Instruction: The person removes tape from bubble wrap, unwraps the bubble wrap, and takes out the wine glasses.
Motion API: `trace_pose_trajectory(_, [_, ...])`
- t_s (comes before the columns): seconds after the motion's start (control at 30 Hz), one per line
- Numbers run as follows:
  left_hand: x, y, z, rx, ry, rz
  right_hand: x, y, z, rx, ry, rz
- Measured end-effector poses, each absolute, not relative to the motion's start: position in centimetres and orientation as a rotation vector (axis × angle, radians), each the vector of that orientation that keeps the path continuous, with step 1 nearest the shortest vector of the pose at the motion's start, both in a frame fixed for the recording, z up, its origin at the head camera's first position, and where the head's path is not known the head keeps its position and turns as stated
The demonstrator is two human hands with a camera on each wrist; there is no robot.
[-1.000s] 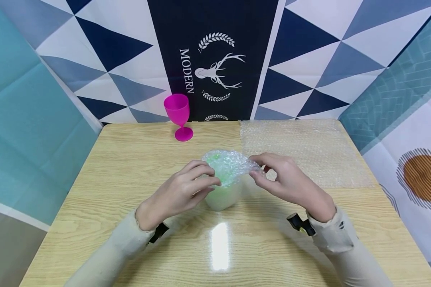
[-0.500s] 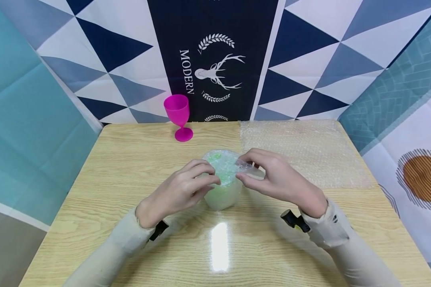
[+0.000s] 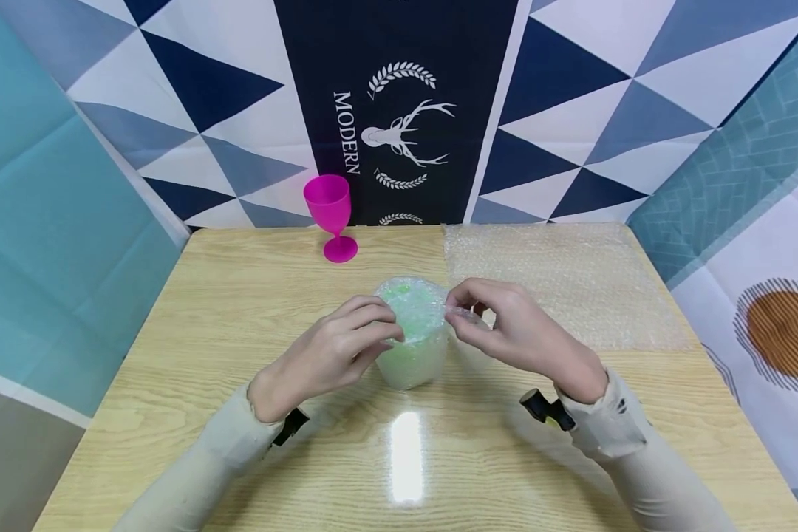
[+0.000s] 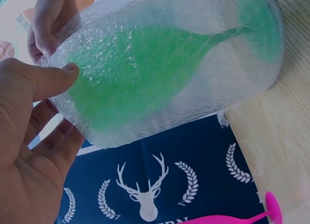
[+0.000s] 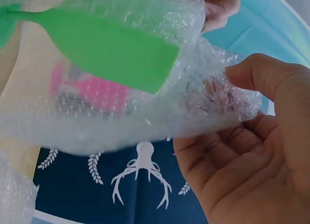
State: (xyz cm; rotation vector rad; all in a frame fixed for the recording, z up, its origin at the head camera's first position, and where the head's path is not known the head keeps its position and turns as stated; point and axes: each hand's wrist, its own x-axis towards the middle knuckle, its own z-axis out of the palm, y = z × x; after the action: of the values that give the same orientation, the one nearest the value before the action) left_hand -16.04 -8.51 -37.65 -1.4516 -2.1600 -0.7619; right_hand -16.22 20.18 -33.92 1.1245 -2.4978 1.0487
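Wood-grain table (image 3: 259, 284): green stemmed goblet (image 5: 114, 49) stood mid-surface, upright in clear bubble wrap (image 3: 408, 366).
Left hand (image 3: 335, 347): gripped the wrapped top.
Right hand (image 3: 515, 321): pinched its loose edge.
Rear: magenta goblet (image 3: 329, 207) stood; flat bubble-wrap sheet (image 3: 565, 288) lay.
Wall: black deer-printed panel (image 3: 432, 37).

We have a light wood-grain table (image 3: 253, 303), glossy, glare patch (image 3: 407, 458) toward 6 o'clock. From its centre we see: pink goblet (image 3: 329, 203) upright at 11, bubble-wrap sheet (image 3: 565, 288) flat at 2, bubble-wrapped green goblet (image 3: 412, 358) upright near centre.
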Motion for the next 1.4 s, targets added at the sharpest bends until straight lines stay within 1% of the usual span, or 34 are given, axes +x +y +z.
trace_pose_trajectory(0.33, [-16.0,-8.7,-37.7,-1.441,-2.175,-0.779,-16.1,21.5,-34.2,1.056,-2.549,1.053])
trace_pose_trajectory(0.67, [-16.0,-8.5,-37.8,-1.452,-2.160,-0.771,-15.4,23.0,-35.0,0.963,-2.556,1.179])
trace_pose_trajectory(0.8, [-16.0,-8.4,-37.7,-1.453,-2.158,-0.766,-15.3,22.8,-35.4,0.978,-2.540,1.197])
trace_pose_trajectory(1.13, [-16.1,-8.6,-37.3,-1.444,-2.168,-0.708,-15.5,21.7,-35.4,1.121,-2.464,1.157])
trace_pose_trajectory(1.4, [-15.7,-8.4,-37.0,-1.422,-2.154,-0.636,-15.5,20.4,-35.1,1.124,-2.418,1.146])
